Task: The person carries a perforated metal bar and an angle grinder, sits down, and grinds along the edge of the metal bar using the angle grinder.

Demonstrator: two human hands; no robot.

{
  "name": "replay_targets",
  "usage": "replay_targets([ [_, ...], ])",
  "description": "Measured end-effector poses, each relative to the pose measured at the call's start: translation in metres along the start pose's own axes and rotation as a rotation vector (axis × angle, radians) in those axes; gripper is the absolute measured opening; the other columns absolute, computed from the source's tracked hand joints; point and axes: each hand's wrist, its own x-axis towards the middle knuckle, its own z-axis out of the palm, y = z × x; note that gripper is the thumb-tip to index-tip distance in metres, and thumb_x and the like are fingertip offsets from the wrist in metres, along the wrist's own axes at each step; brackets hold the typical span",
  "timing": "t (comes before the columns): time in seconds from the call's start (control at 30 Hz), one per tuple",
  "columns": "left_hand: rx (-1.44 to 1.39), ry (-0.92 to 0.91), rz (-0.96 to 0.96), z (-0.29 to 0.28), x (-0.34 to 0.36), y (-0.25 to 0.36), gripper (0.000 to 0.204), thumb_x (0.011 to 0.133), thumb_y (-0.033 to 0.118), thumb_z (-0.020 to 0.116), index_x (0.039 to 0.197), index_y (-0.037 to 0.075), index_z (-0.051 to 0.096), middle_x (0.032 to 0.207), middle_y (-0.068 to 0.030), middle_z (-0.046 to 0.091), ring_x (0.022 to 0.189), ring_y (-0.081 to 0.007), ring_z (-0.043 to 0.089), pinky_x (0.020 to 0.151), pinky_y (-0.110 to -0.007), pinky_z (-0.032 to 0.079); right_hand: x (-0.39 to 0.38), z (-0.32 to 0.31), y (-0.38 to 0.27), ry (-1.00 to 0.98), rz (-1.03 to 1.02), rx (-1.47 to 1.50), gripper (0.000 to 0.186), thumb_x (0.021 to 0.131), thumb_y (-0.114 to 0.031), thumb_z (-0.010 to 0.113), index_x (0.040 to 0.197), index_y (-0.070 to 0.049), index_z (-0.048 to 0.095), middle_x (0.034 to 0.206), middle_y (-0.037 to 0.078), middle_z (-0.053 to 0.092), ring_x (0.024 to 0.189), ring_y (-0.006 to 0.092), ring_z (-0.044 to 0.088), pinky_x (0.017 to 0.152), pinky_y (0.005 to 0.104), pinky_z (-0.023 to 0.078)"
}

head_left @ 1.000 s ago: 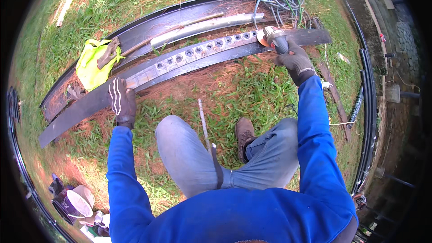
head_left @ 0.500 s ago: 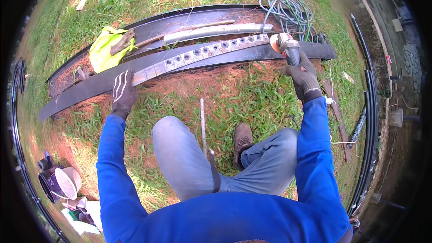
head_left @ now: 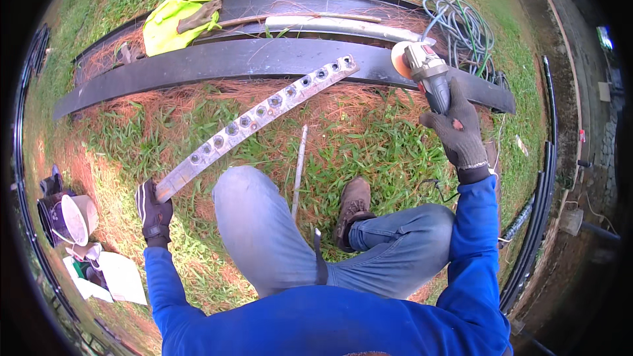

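My left hand (head_left: 154, 211), in a dark striped glove, grips the near end of a long metal strip (head_left: 176, 178) with a row of dark-rimmed holes. The strip slants up to the right; its far end lies over or just above a long dark metal plank (head_left: 198, 62). My right hand (head_left: 460, 133), in a worn grey glove, holds an angle grinder (head_left: 428, 69) with an orange disc, to the right of the strip's far end.
Beyond the plank are a channel (head_left: 264, 1), a silver tube (head_left: 336, 25), coiled hoses (head_left: 465, 33) and a yellow vest (head_left: 165, 29). A rod (head_left: 299, 165) lies between my legs. Buckets (head_left: 79, 214) stand at left, black pipes (head_left: 544, 158) at right.
The holed strip, earlier lying along the dark plank, has swung toward me at its left end with my left hand. My right hand and grinder have shifted right.
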Motion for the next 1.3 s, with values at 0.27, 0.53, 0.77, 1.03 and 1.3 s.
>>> replay_targets([
  [0.27,-0.038,-0.028,-0.212,-0.018,-0.106,0.014,0.025,0.085,0.009,0.084,0.103,0.004,0.068,0.085,-0.0154,0.063,0.078,-0.0369,0.063,0.073,-0.047,0.053,0.013,0.057,-0.041,-0.197,-0.308,-0.125,0.088,0.076,-0.020,0.102,0.150,-0.007,0.056,0.127,0.028,0.080,0.121,0.0520,0.077,0.099,0.0562,0.062],
  [0.53,-0.270,-0.050,-0.463,0.034,-0.183,0.040,0.026,0.088,0.019,0.087,0.100,0.005,0.068,0.083,-0.0173,0.068,0.077,-0.0389,0.069,0.071,-0.044,0.054,0.005,0.088,-0.070,-0.252,-0.318,-0.077,0.080,0.075,-0.022,0.104,0.139,-0.006,0.058,0.120,0.027,0.080,0.120,0.0530,0.076,0.095,0.0565,0.061],
  [0.77,-0.084,-0.149,-0.364,0.010,-0.166,0.086,0.022,0.082,0.009,0.078,0.101,0.006,0.068,0.086,-0.0191,0.068,0.082,-0.0480,0.068,0.072,-0.055,0.054,0.025,0.102,-0.062,-0.299,-0.217,-0.258,0.090,0.074,-0.024,0.105,0.149,-0.007,0.058,0.128,0.027,0.080,0.125,0.0508,0.076,0.102,0.0547,0.060],
  [1.03,-0.084,-0.118,-0.313,0.010,-0.170,0.091,0.024,0.082,0.008,0.079,0.102,0.006,0.066,0.088,-0.0199,0.068,0.084,-0.0487,0.068,0.074,-0.057,0.055,0.026,0.097,-0.069,-0.294,-0.277,-0.224,0.084,0.074,-0.023,0.104,0.145,-0.005,0.064,0.134,0.025,0.079,0.127,0.0461,0.075,0.104,0.0520,0.060],
  [1.3,-0.081,-0.175,-0.373,0.012,-0.164,0.088,0.027,0.082,0.008,0.081,0.107,0.007,0.070,0.092,-0.0196,0.071,0.088,-0.0484,0.070,0.078,-0.057,0.056,0.037,0.098,-0.067,-0.321,-0.251,-0.153,0.086,0.074,-0.020,0.103,0.149,-0.006,0.065,0.138,0.019,0.078,0.131,0.0365,0.074,0.109,0.0467,0.059],
])
